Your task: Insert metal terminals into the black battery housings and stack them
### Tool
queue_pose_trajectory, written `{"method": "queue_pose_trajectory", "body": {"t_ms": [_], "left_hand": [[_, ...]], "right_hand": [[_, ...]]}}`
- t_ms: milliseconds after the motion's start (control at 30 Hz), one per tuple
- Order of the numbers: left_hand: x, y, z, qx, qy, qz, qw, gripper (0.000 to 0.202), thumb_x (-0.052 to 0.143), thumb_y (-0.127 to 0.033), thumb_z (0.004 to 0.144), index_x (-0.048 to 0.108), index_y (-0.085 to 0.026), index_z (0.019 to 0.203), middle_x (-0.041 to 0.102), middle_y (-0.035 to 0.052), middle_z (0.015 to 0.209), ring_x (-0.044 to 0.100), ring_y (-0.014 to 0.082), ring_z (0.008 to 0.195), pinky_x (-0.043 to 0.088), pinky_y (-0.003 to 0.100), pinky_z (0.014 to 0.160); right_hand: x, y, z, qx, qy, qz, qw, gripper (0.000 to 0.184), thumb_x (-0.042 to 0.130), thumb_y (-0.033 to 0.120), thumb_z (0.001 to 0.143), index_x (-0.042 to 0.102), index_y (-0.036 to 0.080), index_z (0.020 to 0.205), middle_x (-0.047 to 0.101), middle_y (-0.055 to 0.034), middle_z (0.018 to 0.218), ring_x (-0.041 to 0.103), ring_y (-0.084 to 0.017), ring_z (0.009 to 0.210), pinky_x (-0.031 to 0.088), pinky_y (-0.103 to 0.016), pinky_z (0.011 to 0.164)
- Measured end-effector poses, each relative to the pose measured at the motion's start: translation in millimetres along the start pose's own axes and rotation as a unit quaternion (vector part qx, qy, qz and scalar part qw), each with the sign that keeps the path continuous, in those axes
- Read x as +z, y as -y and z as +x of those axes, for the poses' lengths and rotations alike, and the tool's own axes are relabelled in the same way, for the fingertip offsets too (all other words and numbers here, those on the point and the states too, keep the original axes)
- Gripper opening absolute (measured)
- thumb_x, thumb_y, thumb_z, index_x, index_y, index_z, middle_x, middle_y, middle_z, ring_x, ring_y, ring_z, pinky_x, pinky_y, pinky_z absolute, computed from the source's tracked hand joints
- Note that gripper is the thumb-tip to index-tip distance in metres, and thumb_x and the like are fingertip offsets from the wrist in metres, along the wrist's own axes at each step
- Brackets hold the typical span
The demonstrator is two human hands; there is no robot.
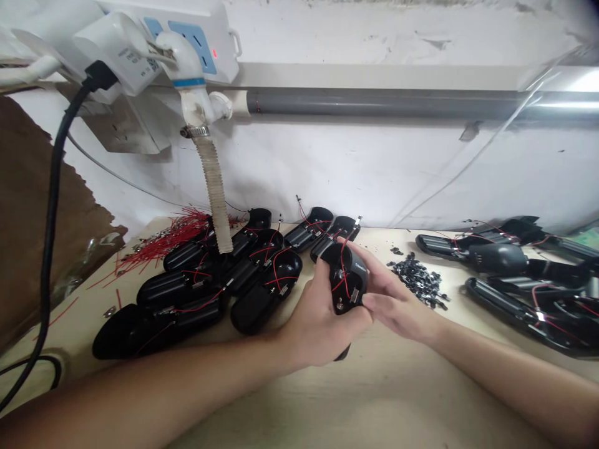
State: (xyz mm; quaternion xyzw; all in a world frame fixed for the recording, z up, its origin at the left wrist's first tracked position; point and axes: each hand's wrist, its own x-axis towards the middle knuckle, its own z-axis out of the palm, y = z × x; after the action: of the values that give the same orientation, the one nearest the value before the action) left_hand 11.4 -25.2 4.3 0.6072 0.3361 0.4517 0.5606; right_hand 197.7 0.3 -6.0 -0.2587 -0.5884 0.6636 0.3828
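Note:
My left hand (316, 321) is wrapped round a black plastic housing (345, 274) with red wires across its open side, holding it upright above the wooden bench (374, 399). My right hand (390, 299) closes on the same housing from the right, its fingers along the side and its thumb near a small metal contact at the lower part. Both hands meet at the middle of the view.
A heap of black housings with red wires (210, 287) lies to the left, loose red wires (163, 240) behind it. Small dark parts (418, 280) are piled right of my hands; more black housings (524, 280) lie far right. A corrugated hose (215, 187) and power strip (187, 37) hang above.

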Motion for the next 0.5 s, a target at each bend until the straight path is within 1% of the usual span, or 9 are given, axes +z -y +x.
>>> {"method": "queue_pose_trajectory", "body": {"t_ms": [100, 200, 267, 367, 500], "left_hand": [[-0.4, -0.5, -0.1, -0.008, 0.004, -0.022, 1.0, 0.068, 0.068, -0.02, 0.083, 0.045, -0.024, 0.147, 0.064, 0.0046, 0.11, 0.063, 0.0251, 0.101, 0.057, 0.04, 0.084], [0.3, -1.8, -0.2, -0.026, -0.001, -0.043, 0.999, 0.064, 0.069, -0.022, 0.083, 0.048, -0.023, 0.143, 0.065, 0.0067, 0.118, 0.062, 0.0271, 0.11, 0.057, 0.044, 0.094], [1.1, -1.9, -0.4, -0.029, -0.001, -0.062, 0.998, 0.063, 0.07, -0.023, 0.083, 0.049, -0.022, 0.143, 0.065, 0.0074, 0.121, 0.062, 0.0278, 0.114, 0.056, 0.046, 0.098], [1.6, -0.4, -1.1, -0.027, -0.003, -0.077, 0.997, 0.064, 0.071, -0.024, 0.083, 0.049, -0.022, 0.143, 0.066, 0.0072, 0.12, 0.062, 0.0277, 0.113, 0.056, 0.047, 0.099], [1.6, 0.9, -2.1, -0.018, -0.007, -0.064, 0.998, 0.061, 0.07, -0.024, 0.083, 0.051, -0.022, 0.141, 0.065, 0.0076, 0.12, 0.063, 0.0283, 0.112, 0.056, 0.047, 0.097]], "right_hand": [[5.2, 1.5, -0.5, -0.009, -0.024, -0.002, 1.0, 0.077, 0.083, 0.039, 0.094, 0.053, 0.045, 0.164, 0.068, -0.0069, 0.144, 0.07, -0.027, 0.11, 0.062, -0.041, 0.092], [10.4, 3.4, -0.3, -0.013, -0.05, -0.016, 0.999, 0.077, 0.083, 0.042, 0.093, 0.053, 0.043, 0.164, 0.069, -0.0084, 0.14, 0.069, -0.03, 0.113, 0.061, -0.043, 0.094], [13.1, 4.8, -0.6, -0.012, -0.062, -0.023, 0.998, 0.077, 0.083, 0.044, 0.093, 0.054, 0.042, 0.164, 0.07, -0.0087, 0.139, 0.069, -0.032, 0.118, 0.061, -0.043, 0.095], [15.2, 6.5, -1.5, -0.013, -0.06, -0.03, 0.998, 0.077, 0.082, 0.043, 0.093, 0.054, 0.042, 0.164, 0.068, -0.0079, 0.145, 0.068, -0.032, 0.119, 0.061, -0.044, 0.097], [13.7, 6.5, -0.7, -0.027, -0.044, -0.039, 0.998, 0.076, 0.081, 0.041, 0.095, 0.052, 0.043, 0.166, 0.065, -0.0065, 0.152, 0.065, -0.032, 0.128, 0.058, -0.046, 0.107]]}}
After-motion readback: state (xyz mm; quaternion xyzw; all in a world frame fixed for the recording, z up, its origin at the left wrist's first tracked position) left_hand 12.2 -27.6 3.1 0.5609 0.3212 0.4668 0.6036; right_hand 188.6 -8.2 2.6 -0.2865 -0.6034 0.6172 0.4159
